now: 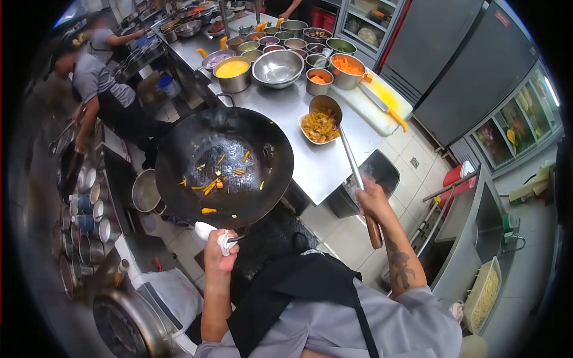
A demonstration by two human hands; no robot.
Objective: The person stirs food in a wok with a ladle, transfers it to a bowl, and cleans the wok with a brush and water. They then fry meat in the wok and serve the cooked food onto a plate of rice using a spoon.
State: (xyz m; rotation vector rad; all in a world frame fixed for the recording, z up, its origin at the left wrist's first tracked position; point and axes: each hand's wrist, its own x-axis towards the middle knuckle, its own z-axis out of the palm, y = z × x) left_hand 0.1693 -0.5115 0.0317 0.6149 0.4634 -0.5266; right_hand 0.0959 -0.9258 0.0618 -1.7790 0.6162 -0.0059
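Note:
My left hand (221,250) is wrapped round the handle of a large black wok (224,155), with a white cloth (225,240) between. The wok's bottom holds scattered orange and yellow pieces. In my right hand (375,203) is the long handle of a metal ladle (348,146). The ladle's bowl is tilted over a white square container (304,136) on the steel counter, which is filled with browned, saucy food.
Behind the wok, the steel counter (316,176) bears several metal bowls, among them one of yellow liquid (233,70). A knife (388,110) lies on a cutting board (352,101). Two people (110,83) stand at the left. A dark bin (382,170) is below the counter.

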